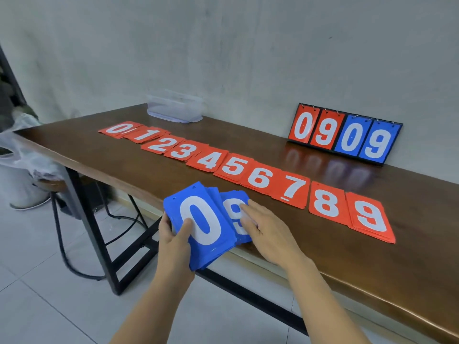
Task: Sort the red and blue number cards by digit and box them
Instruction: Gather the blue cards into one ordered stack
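Across the long dark wooden table (372,256): row of red number cards (233,166) laid in piles face up, 0 at the far left through 9 at the near right, neighbouring piles touching or overlapping at the edges; at the back right, against the wall, flip scoreboard (345,134) stands tilted, showing red 0, red 9, blue 0, blue 9; at the back left, well apart from it, clear plastic box (175,108) sits just behind the red 0 pile; off the table's left end, black stool (52,184) with a plastic bag (24,150) above it; at the table's near edge, in front of the 4 to 6 piles, blue card stack (201,219) is held partly over the edge, 0 on top; can't tell if it rests on the wood; left hand (175,240) grips the stack's lower left, thumb across the face of the 0, fingers underneath; right hand (268,232) lies flat with straight fingers on a blue 9 card (234,209) fanned out to the right from under the 0; hands close together, not touching.
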`<state>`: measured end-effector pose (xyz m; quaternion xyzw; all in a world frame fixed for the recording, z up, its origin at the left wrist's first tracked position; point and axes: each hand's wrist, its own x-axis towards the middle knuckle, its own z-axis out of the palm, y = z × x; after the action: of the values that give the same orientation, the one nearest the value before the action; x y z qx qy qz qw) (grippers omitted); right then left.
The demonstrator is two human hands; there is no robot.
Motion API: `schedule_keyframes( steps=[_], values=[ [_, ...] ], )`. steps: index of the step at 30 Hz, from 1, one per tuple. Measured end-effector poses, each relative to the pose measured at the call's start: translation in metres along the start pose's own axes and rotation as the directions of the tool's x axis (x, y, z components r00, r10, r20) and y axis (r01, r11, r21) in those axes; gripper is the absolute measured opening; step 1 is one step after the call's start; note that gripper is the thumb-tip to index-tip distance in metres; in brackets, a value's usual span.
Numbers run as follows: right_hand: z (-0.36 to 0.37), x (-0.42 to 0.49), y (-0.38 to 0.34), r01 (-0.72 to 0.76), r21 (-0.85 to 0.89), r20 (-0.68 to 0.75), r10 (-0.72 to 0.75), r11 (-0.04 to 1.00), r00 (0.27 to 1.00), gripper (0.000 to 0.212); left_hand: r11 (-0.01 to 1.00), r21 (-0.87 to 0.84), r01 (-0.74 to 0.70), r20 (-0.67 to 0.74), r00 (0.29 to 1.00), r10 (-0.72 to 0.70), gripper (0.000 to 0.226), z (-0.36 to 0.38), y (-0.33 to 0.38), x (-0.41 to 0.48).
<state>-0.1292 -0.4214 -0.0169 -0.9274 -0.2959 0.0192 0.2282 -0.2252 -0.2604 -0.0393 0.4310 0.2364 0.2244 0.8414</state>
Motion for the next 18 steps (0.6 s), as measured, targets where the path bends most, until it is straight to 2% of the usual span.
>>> schedule_keyframes(
  steps=[3,7,11,18],
  values=[
    [-0.004,-0.005,0.008,-0.072,0.142,-0.132,0.091,0.987,0.987,0.047,1.0,-0.017,0.008,0.001,1.0,-0.008,0.041,0.008,-0.001,0.003],
    [-0.004,-0.01,0.011,-0.14,0.122,-0.107,0.153,0.983,0.982,0.05,0.998,0.044,-0.054,-0.029,0.998,0.055,0.046,0.019,-0.01,0.005],
    [-0.002,-0.008,-0.001,-0.105,0.166,-0.083,0.12,0.981,0.989,0.049,0.994,0.091,-0.066,-0.05,0.996,0.071,0.048,0.018,-0.021,0.007],
    [0.02,-0.015,-0.031,0.016,0.258,-0.082,0.005,0.966,0.997,0.039,0.993,0.077,-0.093,0.044,0.995,0.089,0.043,0.011,-0.024,-0.002]
  ],
)
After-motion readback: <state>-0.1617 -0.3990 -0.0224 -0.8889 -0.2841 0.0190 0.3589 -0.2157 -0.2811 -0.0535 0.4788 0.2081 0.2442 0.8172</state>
